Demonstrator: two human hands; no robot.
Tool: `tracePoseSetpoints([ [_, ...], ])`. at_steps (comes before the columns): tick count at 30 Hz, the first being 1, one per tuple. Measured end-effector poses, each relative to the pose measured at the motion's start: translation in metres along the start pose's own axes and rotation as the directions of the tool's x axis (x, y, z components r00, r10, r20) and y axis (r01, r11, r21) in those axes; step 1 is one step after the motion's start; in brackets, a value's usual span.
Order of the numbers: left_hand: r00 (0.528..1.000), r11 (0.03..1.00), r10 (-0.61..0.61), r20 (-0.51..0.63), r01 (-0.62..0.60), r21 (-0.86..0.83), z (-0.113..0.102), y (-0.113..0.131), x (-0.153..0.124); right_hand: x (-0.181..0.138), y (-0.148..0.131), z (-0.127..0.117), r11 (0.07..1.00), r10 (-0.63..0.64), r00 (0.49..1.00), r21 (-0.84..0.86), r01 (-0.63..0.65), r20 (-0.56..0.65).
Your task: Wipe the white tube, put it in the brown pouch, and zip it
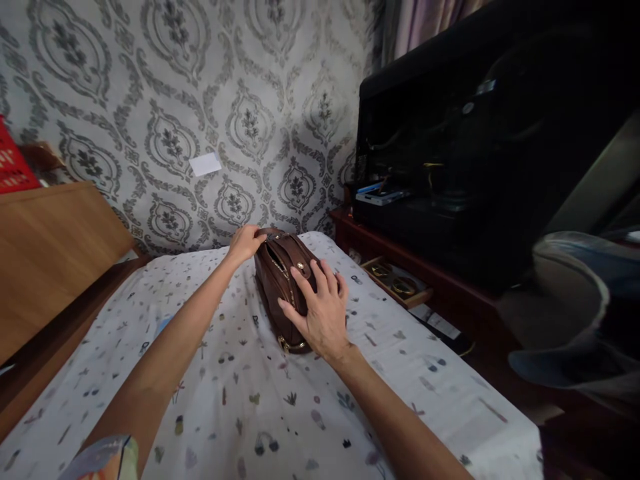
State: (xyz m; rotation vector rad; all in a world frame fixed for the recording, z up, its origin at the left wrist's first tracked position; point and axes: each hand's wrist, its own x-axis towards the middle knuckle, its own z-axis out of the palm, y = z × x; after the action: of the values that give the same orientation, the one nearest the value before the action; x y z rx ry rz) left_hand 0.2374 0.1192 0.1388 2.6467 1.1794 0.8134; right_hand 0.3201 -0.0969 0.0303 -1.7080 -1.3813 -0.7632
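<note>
The bag (274, 293) lies on the bed (225, 400), its far end at the left hand (245, 241), its nearer part under the right hand (323, 308). Beyond the grip stands the wall (200, 100); to the grip's right, the screen (450, 133), a drawer (420, 299) below it; to its left, a panel (55, 247) beside the bed.

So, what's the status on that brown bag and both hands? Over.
Left hand at far end of brown bag; right hand spread on top. Bag on patterned sheet, zip partly open. Nothing seen blocking either hand.

The left hand (244, 244) holds a brown bag (271, 285) at its far end, right hand (325, 315) spread on top.
</note>
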Motion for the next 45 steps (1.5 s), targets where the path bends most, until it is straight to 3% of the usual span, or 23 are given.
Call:
tracePoseSetpoints([
  [11,0.998,0.998,0.045,0.032,-0.044,-0.039,-0.005,0.005,0.000,-0.002,0.003,0.002,1.000,-0.012,0.998,-0.027,0.014,0.064],
  [15,0.995,0.994,0.094,0.017,-0.093,-0.065,0.001,0.016,0.011,-0.003,0.002,0.003,1.000,-0.009,0.999,-0.027,0.010,0.043],
  [19,0.988,0.985,0.133,0.075,-0.124,-0.120,0.015,0.032,0.024,-0.003,0.001,0.003,1.000,0.003,0.999,-0.022,-0.002,0.045],
  [29,0.998,0.989,0.033,0.046,-0.026,-0.146,0.035,0.043,0.040,-0.002,0.001,0.000,1.000,0.025,0.998,0.008,-0.026,0.065],
  [40,0.993,0.952,0.119,0.021,-0.108,-0.288,0.035,0.046,0.021,-0.002,0.003,-0.002,0.999,0.036,0.998,0.039,-0.038,0.057],
  [45,0.987,0.934,0.152,0.061,-0.123,-0.337,0.024,0.041,0.016,0.000,0.005,-0.003,0.998,0.029,0.998,0.045,-0.031,0.050],
])
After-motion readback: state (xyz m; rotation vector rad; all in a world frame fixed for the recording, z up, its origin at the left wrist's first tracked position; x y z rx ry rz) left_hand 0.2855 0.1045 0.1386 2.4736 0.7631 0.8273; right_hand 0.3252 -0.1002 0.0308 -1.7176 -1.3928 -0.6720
